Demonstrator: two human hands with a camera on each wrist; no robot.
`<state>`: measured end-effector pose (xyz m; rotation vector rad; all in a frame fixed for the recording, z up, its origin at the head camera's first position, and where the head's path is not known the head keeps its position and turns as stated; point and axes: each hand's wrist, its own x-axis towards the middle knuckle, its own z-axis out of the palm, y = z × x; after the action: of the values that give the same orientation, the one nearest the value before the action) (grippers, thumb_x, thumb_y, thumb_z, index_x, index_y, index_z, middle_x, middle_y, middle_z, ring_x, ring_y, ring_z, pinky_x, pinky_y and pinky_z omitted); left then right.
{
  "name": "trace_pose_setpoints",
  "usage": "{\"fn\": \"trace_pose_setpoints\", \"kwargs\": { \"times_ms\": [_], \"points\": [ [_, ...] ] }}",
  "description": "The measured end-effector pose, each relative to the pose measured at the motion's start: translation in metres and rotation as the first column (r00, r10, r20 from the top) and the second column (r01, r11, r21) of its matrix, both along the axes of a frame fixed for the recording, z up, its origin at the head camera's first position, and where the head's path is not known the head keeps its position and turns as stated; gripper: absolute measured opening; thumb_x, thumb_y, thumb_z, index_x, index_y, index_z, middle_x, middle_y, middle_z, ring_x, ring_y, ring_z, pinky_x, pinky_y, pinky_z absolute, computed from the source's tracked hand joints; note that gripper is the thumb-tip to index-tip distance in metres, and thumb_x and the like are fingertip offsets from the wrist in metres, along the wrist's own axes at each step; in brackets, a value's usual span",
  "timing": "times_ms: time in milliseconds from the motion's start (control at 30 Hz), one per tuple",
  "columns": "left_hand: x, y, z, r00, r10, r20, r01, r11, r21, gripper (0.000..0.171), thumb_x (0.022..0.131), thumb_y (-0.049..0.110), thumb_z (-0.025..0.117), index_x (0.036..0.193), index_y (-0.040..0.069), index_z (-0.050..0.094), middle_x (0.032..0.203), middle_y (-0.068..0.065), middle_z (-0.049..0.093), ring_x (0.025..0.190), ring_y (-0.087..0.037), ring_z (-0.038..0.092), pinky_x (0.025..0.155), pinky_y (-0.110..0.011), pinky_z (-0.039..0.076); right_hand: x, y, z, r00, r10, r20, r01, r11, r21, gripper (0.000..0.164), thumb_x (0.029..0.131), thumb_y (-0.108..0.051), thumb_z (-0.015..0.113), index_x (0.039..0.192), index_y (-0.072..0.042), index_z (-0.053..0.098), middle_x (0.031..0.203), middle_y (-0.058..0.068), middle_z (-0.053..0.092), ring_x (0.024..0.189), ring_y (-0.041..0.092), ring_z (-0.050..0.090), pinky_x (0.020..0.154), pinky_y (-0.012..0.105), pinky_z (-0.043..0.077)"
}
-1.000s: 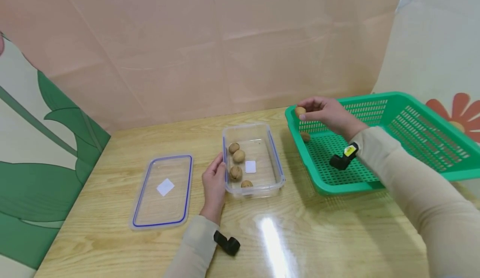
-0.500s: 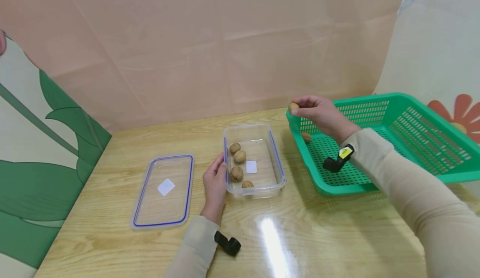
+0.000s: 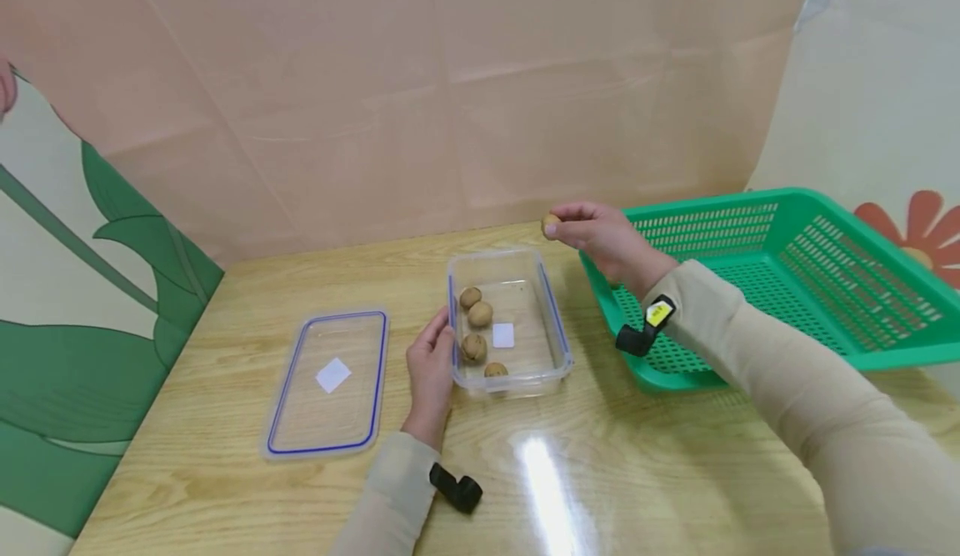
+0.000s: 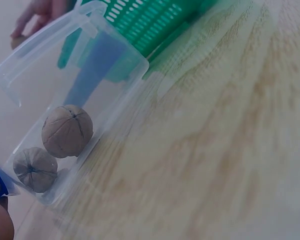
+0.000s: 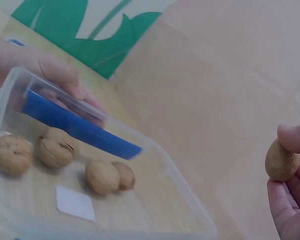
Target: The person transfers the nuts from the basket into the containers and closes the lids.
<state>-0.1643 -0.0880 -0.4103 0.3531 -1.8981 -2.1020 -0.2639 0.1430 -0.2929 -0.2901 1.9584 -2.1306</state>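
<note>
Pinched between thumb and fingertips, a walnut (image 3: 550,225) is held by my right hand (image 3: 606,243) in the air, between the clear box and the green basket. The right wrist view shows the same walnut (image 5: 281,161) close up. My left hand (image 3: 431,370) rests its extended fingers along the outer left wall of the clear plastic box (image 3: 555,314). Inside that box, several walnuts (image 3: 474,348) lie along its left side, near a small white label (image 3: 503,335). Two walnuts (image 4: 68,131) show through the box wall in the left wrist view.
A clear lid (image 3: 300,423) with a blue seal lies flat on the wooden table (image 3: 210,489), left of the box. The green slotted basket (image 3: 795,306) stands at the right. A pink sheet (image 3: 450,122) hangs behind the table.
My right hand has moved left with the walnut, from over the basket's left rim to near the box's far right corner. My left hand keeps its place at the box.
</note>
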Motion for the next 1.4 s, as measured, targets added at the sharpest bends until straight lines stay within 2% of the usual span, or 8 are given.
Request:
{"fn": "trace_pose_setpoints", "kwargs": {
  "times_ms": [167,300,467,667,800,1000,1233,1400],
  "points": [
    [0.000,0.001,0.000,1.000,0.008,-0.011,-0.008,1.000,-0.003,0.034,0.091,0.010,0.052,0.124,0.009,0.058,0.129,-0.005,0.057,0.121,-0.018,0.050,0.100,-0.031,0.044,0.002,-0.021,-0.005,1.000,-0.008,0.027,0.008,1.000,-0.001,0.019,0.087,0.000,0.059,0.105,-0.004,0.055,0.093,-0.004,0.060,0.087,0.006,0.060,0.106,0.032,0.038],
    [0.000,0.001,0.000,1.000,0.010,-0.015,-0.010,1.000,-0.001,0.034,0.091,0.010,0.052,0.124,0.008,0.058,0.129,-0.005,0.057,0.121,-0.018,0.050,0.100,-0.030,0.044,0.004,-0.038,-0.011,0.999,-0.016,0.033,0.013,0.997,0.077,0.038,0.087,-0.005,0.060,0.122,0.005,0.049,0.111,0.006,0.054,0.103,0.014,0.055,0.107,0.036,0.037],
    [0.000,0.000,0.000,1.000,0.005,-0.017,-0.005,1.000,-0.002,0.034,0.091,0.010,0.052,0.124,0.009,0.058,0.129,-0.005,0.057,0.123,-0.018,0.049,0.101,-0.031,0.043,0.010,-0.060,-0.014,0.995,-0.103,-0.014,0.104,0.980,0.171,0.046,0.084,-0.009,0.065,0.126,0.003,0.049,0.120,0.012,0.054,0.115,0.025,0.048,0.104,0.037,0.039],
    [0.000,-0.001,0.001,1.000,-0.001,-0.014,0.001,1.000,-0.012,0.034,0.091,0.010,0.051,0.125,0.008,0.057,0.130,-0.005,0.056,0.123,-0.019,0.049,0.101,-0.033,0.042,0.017,-0.082,-0.018,0.985,-0.157,-0.072,0.169,0.965,0.203,0.043,0.081,-0.009,0.069,0.121,-0.001,0.055,0.114,0.010,0.057,0.106,0.021,0.052,0.094,0.032,0.046],
    [-0.002,0.000,0.000,1.000,0.006,-0.027,-0.007,1.000,-0.014,0.033,0.091,0.010,0.052,0.123,0.009,0.059,0.127,-0.006,0.058,0.119,-0.019,0.053,0.099,-0.032,0.045,0.021,-0.095,-0.025,0.984,-0.146,-0.101,0.165,0.961,0.222,0.041,0.080,-0.006,0.070,0.118,0.000,0.058,0.109,0.010,0.060,0.100,0.019,0.055,0.088,0.029,0.049],
    [-0.003,0.000,-0.001,0.999,0.015,-0.045,-0.015,1.000,-0.001,0.033,0.090,0.009,0.052,0.122,0.009,0.060,0.126,-0.005,0.059,0.117,-0.017,0.054,0.098,-0.032,0.045,0.029,-0.111,-0.037,0.990,-0.095,-0.103,0.123,0.940,0.317,0.037,0.077,-0.004,0.071,0.112,-0.002,0.061,0.109,0.011,0.063,0.099,0.019,0.056,0.086,0.028,0.050],
    [0.000,0.000,0.000,0.999,0.019,-0.043,-0.019,1.000,0.004,0.032,0.090,0.009,0.053,0.120,0.011,0.062,0.125,-0.003,0.060,0.113,-0.016,0.056,0.096,-0.032,0.047,0.037,-0.122,-0.052,0.990,-0.068,-0.124,0.115,0.897,0.426,0.033,0.075,-0.003,0.071,0.107,-0.003,0.064,0.104,0.010,0.065,0.095,0.019,0.057,0.080,0.026,0.051],
    [0.000,0.000,0.001,0.999,0.008,-0.042,-0.008,1.000,0.001,0.032,0.090,0.010,0.052,0.120,0.011,0.062,0.123,-0.004,0.061,0.110,-0.017,0.057,0.094,-0.032,0.048,0.040,-0.125,-0.060,0.988,-0.070,-0.137,0.129,0.864,0.487,0.034,0.073,-0.003,0.071,0.106,-0.003,0.064,0.104,0.011,0.065,0.096,0.021,0.059,0.082,0.029,0.052]
  ]
}}
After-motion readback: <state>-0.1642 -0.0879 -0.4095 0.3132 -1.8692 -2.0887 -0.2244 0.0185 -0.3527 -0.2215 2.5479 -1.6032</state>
